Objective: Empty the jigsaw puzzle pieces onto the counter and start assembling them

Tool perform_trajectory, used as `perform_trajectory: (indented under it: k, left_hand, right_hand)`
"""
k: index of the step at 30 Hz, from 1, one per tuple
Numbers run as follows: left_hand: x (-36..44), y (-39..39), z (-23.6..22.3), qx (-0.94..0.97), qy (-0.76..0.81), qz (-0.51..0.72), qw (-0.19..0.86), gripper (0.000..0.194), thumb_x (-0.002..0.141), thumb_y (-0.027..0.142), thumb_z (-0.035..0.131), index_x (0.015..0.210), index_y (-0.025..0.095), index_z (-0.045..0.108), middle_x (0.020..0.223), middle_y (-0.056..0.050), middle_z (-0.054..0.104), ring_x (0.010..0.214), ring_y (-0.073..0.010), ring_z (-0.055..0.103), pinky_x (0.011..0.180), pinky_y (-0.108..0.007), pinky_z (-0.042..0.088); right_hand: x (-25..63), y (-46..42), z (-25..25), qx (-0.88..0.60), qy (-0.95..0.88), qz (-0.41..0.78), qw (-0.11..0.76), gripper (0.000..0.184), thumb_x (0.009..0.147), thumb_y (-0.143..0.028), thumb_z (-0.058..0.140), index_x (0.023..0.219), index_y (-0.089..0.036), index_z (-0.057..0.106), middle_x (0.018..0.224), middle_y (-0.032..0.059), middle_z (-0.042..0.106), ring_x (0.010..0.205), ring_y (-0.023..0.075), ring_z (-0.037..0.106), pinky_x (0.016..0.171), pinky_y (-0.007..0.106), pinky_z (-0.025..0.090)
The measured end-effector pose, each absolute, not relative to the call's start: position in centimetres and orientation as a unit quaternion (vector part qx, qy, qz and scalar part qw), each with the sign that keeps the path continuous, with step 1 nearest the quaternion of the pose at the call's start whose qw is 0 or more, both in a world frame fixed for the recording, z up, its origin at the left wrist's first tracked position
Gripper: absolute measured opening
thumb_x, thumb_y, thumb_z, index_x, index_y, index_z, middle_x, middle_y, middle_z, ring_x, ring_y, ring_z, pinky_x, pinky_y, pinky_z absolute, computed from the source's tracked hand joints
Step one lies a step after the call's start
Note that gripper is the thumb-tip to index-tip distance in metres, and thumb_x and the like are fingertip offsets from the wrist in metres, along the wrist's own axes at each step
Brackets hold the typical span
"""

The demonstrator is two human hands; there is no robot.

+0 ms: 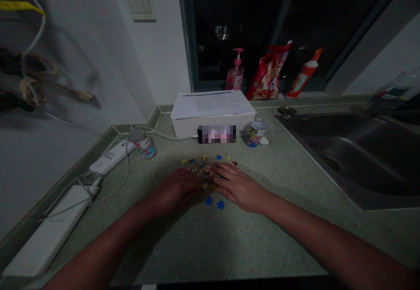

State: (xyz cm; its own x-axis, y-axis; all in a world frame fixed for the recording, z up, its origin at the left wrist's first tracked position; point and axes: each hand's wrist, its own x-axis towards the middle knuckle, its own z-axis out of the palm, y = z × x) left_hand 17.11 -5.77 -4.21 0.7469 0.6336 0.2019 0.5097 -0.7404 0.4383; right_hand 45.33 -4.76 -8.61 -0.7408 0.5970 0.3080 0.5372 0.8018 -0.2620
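Note:
A loose heap of small multicoloured jigsaw pieces (pixel 202 172) lies on the speckled green countertop (pixel 183 246), between my two hands. My left hand (pixel 177 191) is curled against the heap's left side, and its fingertips are partly hidden. My right hand (pixel 239 186) rests with its fingers apart on the heap's right side. Two blue pieces (pixel 215 203) lie just below the hands. Several small yellow, blue and red pieces (pixel 210 158) are scattered above the heap.
A white box (pixel 212 126) topped with printed paper stands behind the heap, with a blurred object against its front. Two small tins (pixel 142 143) stand nearby. White power strips and cables lie at left. A steel sink (pixel 348 154) is set in the counter at right.

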Motion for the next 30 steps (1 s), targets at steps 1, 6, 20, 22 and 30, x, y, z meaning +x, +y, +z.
perform_trajectory:
  k: [1,6,20,22,30]
  left_hand:
    - [17.2,-5.9,-3.8,0.92,0.3,0.162,0.195,0.021,0.107,0.025,0.059,0.098,0.028,0.078,0.099,-0.003,0.08,0.094,-0.0245,0.073,0.092,-0.043,0.054]
    - [17.6,-6.3,-3.6,0.927,0.286,0.144,0.196,0.02,0.106,0.026,0.061,0.093,0.027,0.077,0.095,-0.002,0.078,0.092,-0.0231,0.071,0.091,-0.042,0.053]
    - [17.3,-5.5,-6.6,0.891,0.37,0.22,0.143,0.02,0.105,0.026,0.059,0.111,0.028,0.078,0.102,-0.007,0.078,0.098,-0.0276,0.071,0.09,-0.047,0.056]
    - [17.2,-5.1,-6.9,0.878,0.399,0.231,0.131,0.021,0.106,0.03,0.057,0.109,0.028,0.078,0.1,-0.008,0.077,0.095,-0.0282,0.071,0.088,-0.049,0.056]
    - [17.4,-4.7,-6.8,0.862,0.423,0.252,0.119,0.02,0.105,0.031,0.058,0.106,0.029,0.078,0.104,-0.008,0.079,0.098,-0.0292,0.07,0.092,-0.052,0.055]
  right_hand:
    - [45.3,-4.8,-8.6,-0.307,-0.929,0.078,0.193,0.035,0.11,-0.028,0.058,0.142,-0.019,0.067,0.156,0.0163,0.062,0.153,0.0323,0.049,0.124,0.059,0.044]
    - [45.2,-4.8,-8.6,-0.3,-0.927,0.083,0.208,0.039,0.11,-0.028,0.058,0.146,-0.018,0.066,0.15,0.0168,0.066,0.149,0.0313,0.053,0.122,0.057,0.048]
    - [45.7,-5.0,-8.2,-0.279,-0.907,0.2,0.244,0.041,0.114,-0.029,0.047,0.152,-0.021,0.061,0.152,0.0139,0.065,0.151,0.0268,0.052,0.124,0.053,0.047]
    - [45.8,-5.0,-8.1,-0.279,-0.902,0.209,0.253,0.041,0.114,-0.028,0.046,0.152,-0.022,0.061,0.151,0.0135,0.066,0.15,0.0259,0.053,0.123,0.052,0.049]
    - [47.0,-4.2,-7.8,-0.33,-0.897,0.098,0.278,0.046,0.113,-0.032,0.046,0.157,-0.021,0.055,0.154,0.0158,0.063,0.15,0.0313,0.053,0.123,0.058,0.048]
